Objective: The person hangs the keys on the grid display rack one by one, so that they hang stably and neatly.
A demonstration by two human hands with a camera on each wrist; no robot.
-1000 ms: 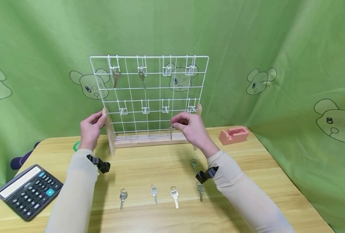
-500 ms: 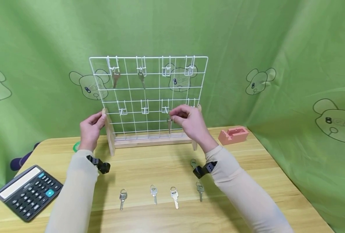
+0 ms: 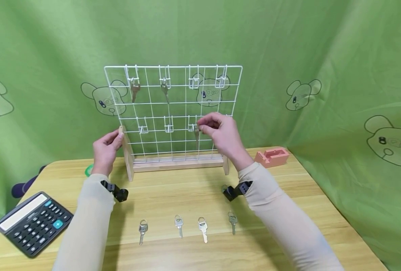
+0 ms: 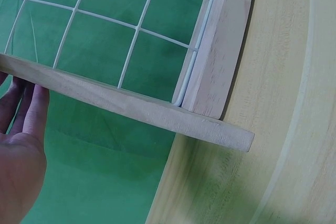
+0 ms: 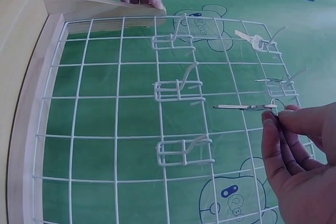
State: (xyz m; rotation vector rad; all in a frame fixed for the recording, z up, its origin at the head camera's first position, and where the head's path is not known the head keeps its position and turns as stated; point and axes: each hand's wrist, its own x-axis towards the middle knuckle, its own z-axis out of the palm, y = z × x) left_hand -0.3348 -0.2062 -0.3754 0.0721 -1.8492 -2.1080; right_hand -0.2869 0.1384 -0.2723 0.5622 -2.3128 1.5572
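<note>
A slim silver metal key (image 3: pixel 197 138) hangs, pinched in the right hand's grip (image 3: pixel 223 134), near a white wire hook (image 3: pixel 192 128) on the white wire grid rack (image 3: pixel 178 66), whose pale wooden side post (image 3: pixel 128 158) the left hand's grip (image 3: pixel 105 150) pinches, while four silver metal keys (image 3: pixel 203 226) lie in front on the wood-grain counter (image 3: pixel 166 258).

Your slim metal key (image 3: pixel 197 139), pinched at its ring end, points blade down before the lower half of the wire-grid key rack (image 3: pixel 178 164), right of its middle. That rack stands, white wire in a pale wooden base.
</note>
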